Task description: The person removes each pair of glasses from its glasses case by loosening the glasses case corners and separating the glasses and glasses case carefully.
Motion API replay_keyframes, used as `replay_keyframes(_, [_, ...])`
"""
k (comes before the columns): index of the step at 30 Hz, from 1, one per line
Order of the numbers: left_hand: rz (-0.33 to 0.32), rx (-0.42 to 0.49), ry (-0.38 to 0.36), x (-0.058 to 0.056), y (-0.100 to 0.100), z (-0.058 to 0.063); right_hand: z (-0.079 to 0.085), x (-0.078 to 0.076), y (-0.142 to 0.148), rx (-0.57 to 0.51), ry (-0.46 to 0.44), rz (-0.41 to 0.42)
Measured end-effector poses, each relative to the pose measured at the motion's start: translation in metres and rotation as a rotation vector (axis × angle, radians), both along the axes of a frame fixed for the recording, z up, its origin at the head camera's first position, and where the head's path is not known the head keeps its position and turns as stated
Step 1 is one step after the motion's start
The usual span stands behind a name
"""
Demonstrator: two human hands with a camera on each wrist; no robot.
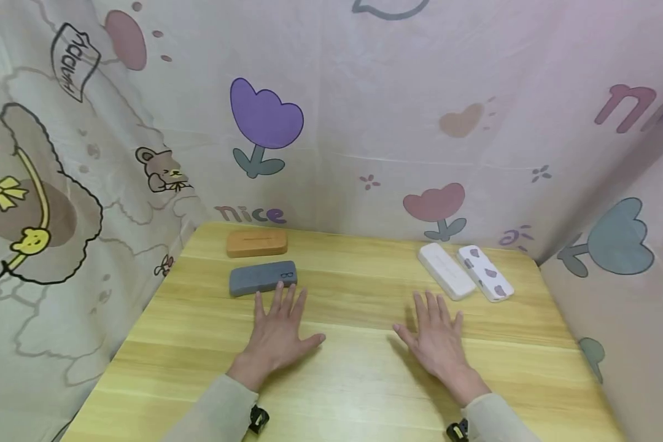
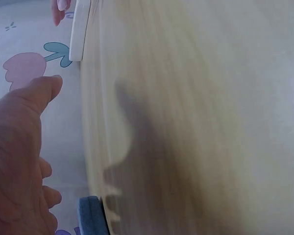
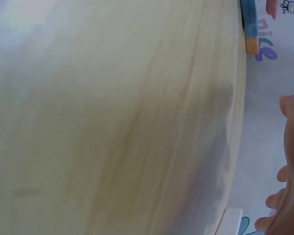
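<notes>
My left hand (image 1: pixel 279 337) is held palm down above the table with its fingers spread, casting a shadow on the wood. Its fingertips overlap the near edge of a blue-grey glasses case (image 1: pixel 262 278) in the head view. Behind that lies an orange-brown glasses case (image 1: pixel 256 243). On the other side my right hand (image 1: pixel 438 339), likewise palm down and fingers spread, holds nothing. Beyond its fingertips a plain white case (image 1: pixel 446 271) lies at a slant beside a white case with purplish patches (image 1: pixel 485 273). In the left wrist view the blue-grey case (image 2: pixel 92 215) shows near the fingers.
A wood-grain table (image 1: pixel 353 380) carries the cases, two at the back left and two at the back right. A printed curtain (image 1: pixel 353 123) with tulips, bears and lettering hangs along the back and both sides. Dark straps (image 1: pixel 258 419) sit at the wrists.
</notes>
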State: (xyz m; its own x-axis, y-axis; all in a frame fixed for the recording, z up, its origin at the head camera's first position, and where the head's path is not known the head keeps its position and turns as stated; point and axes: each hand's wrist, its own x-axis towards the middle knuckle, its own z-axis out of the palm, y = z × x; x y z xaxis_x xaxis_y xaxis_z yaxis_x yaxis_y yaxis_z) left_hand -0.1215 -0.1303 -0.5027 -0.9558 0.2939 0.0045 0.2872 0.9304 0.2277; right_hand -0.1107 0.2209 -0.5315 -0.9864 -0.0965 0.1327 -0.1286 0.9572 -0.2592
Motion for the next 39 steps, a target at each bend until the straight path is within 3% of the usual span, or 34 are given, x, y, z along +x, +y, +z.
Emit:
replay_keyframes(9, [-0.12,-0.027,-0.024,0.017,-0.006,-0.009,0.003,0.008,-0.016,0.009,0.021,0.048])
replay_keyframes(15, [-0.114,-0.055,0.024,0.01,-0.005,-0.005,0.002,0.004,-0.023,0.04,0.046,0.065])
replay_keyframes(25, [-0.129,-0.088,-0.006,0.007,-0.006,-0.003,0.005,0.002,-0.036,0.041,0.049,0.065])
replay_keyframes(39, [-0.121,-0.099,0.031,0.001,-0.013,-0.004,0.004,0.001,-0.045,-0.001,0.044,0.078])
